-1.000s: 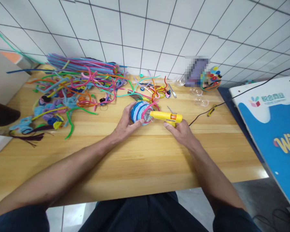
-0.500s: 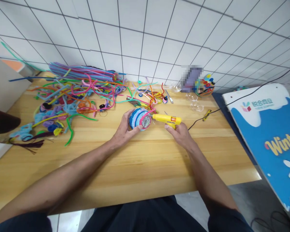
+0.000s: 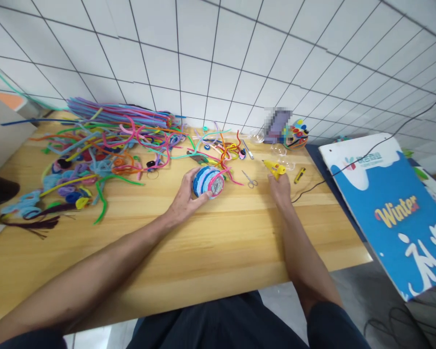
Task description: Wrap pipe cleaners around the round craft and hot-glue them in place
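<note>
My left hand [image 3: 189,194] is closed around a round ornament wrapped in blue, light blue and pink pipe cleaners [image 3: 208,181], its greyish end turned to the right. A pink pipe cleaner end sticks out from its top right side. In my right hand [image 3: 280,188] is a yellow hot glue gun [image 3: 275,168], its nozzle pointing up and left, away from the ornament. Small scissors [image 3: 251,181] lie on the table between the two hands. To the right of the glue gun rests a yellow box cutter [image 3: 300,175].
Loose pipe cleaners [image 3: 94,165] heap over the left of the wooden table [image 3: 203,247], with a bundle [image 3: 119,112] behind. Clear plastic domes [image 3: 278,150] and a colourful ball [image 3: 296,134] stand near the tiled wall. A black cord [image 3: 310,188] runs right past a blue sign [image 3: 388,208].
My right hand has drawn the glue gun away from the ornament to the right and turned its nozzle up. The scissors now show. My left hand keeps its hold; the view has shifted slightly.
</note>
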The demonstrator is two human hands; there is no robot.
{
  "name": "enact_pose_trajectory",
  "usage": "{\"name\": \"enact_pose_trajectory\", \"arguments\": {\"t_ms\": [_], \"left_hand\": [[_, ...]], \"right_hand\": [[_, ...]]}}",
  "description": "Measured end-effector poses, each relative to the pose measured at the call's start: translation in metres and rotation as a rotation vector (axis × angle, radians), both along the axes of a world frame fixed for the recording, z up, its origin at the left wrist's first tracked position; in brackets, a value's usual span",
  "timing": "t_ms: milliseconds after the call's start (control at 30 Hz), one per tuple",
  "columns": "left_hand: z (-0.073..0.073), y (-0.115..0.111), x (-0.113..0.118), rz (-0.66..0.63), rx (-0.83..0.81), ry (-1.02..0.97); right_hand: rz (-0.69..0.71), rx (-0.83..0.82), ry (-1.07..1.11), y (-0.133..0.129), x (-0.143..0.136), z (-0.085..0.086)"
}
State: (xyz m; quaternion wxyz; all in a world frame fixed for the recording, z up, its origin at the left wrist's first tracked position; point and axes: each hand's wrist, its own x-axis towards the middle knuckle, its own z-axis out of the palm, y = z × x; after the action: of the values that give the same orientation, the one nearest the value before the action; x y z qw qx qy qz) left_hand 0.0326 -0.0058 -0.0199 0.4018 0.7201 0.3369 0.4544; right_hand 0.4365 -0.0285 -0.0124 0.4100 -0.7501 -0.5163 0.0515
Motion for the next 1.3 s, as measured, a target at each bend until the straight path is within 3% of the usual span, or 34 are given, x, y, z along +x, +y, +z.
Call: {"name": "enact_pose_trajectory", "arguments": {"t_ms": [133,233,300,367,467,600,700,1000,1300], "left_hand": [[-0.001,0.001,0.001,-0.001,-0.004,-0.005],[0.0,0.001,0.002,-0.01,0.001,-0.014],[0.001,0.001,0.001,-0.021,0.001,-0.016],[0.002,0.001,0.001,-0.035,0.004,-0.017],[0.002,0.001,0.0,-0.047,0.02,-0.017],[0.001,0.0,0.002,-0.038,0.024,-0.039],[-0.001,-0.001,0.003,-0.038,0.016,-0.057],[0.0,-0.004,0.001,-0.033,0.012,-0.035],[0.003,-0.003,-0.003,-0.067,0.039,-0.005]], "right_hand": [[-0.139,-0.028,0.009,0.002,-0.004,0.001],[-0.183,0.012,-0.035,-0.007,-0.01,0.023],[-0.184,0.133,-0.129,-0.017,-0.023,0.045],[-0.064,0.245,-0.138,-0.027,-0.048,0.065],[0.264,0.178,0.027,-0.032,-0.102,0.081],[0.601,0.085,0.227,-0.018,-0.165,0.078],[0.677,0.091,0.321,-0.007,-0.188,0.07],[0.652,0.083,0.393,-0.003,-0.188,0.059],[0.652,0.092,0.313,-0.006,-0.187,0.062]]}}
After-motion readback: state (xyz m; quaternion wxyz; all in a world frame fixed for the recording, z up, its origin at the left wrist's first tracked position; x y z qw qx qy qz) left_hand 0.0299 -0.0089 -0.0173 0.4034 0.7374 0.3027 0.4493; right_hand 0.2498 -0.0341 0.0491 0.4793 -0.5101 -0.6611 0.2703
